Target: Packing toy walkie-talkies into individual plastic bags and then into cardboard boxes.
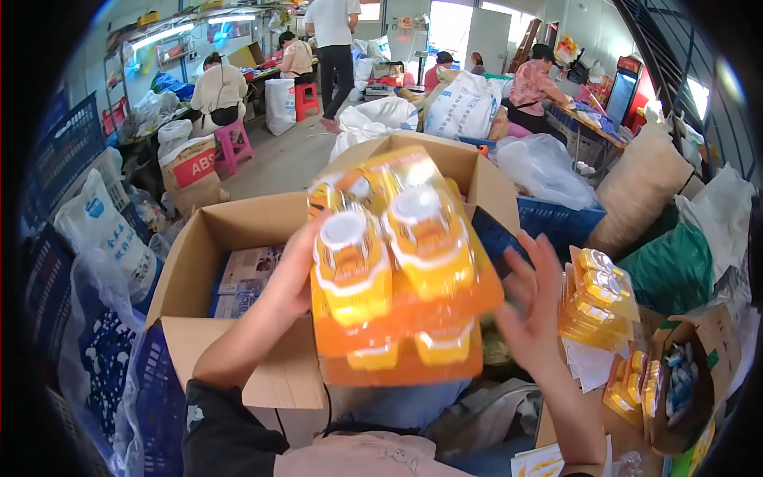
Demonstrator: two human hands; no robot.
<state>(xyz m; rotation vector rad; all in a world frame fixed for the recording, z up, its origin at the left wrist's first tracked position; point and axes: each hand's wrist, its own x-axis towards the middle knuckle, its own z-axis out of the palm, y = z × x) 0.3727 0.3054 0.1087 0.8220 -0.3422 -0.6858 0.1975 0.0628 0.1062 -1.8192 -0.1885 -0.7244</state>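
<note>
In front of my chest is a small stack of blister packs (393, 318). They have orange cards and clear bubbles over yellow toys with round white grilles; the exact kind of toy is unclear. My left hand (298, 274) grips the stack by its left edge, fingers partly hidden behind it. Just off the right edge, my right hand (536, 306) is raised with its fingers spread, slightly blurred, and nothing shows in it. Behind and below the packs stands an open cardboard box (179, 278), with printed boxes or sheets (250, 270) inside.
More yellow blister packs (596, 298) lie at my right, beside a small carton (703, 358) of blue pieces. A blue crate (560, 222) holds plastic bags. At left, a clear bag (107, 374) holds blue-and-white pieces. Several people work at tables farther off; one person (334, 56) stands.
</note>
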